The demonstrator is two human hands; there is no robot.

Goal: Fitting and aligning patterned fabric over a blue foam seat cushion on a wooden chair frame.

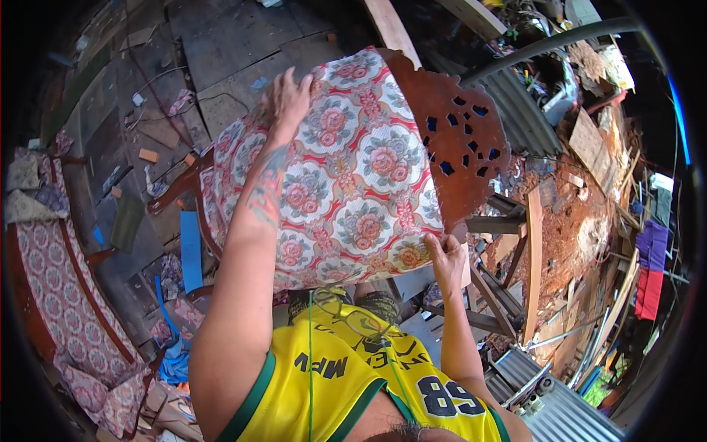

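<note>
A floral upholstery fabric (342, 173), white with red and pink roses, lies over a wooden chair in front of me. The chair's carved backrest (471, 132), reddish brown with cut-out holes, sticks out at the right. A curved wooden armrest (180, 188) shows at the left. My left hand (287, 107) reaches across to the far left part of the fabric, fingers apart, palm down against it. At the near right corner my right hand (446, 261) pinches the fabric's edge, thumb on top, fingers partly hidden beneath.
A long wooden seat (70, 287) with similar floral covering stands at the left. A blue strip (191, 250) and green cloth (128, 221) lie on the dark plank floor (221, 44). Timber posts (533, 265), corrugated sheets (563, 409) and scrap wood crowd the right.
</note>
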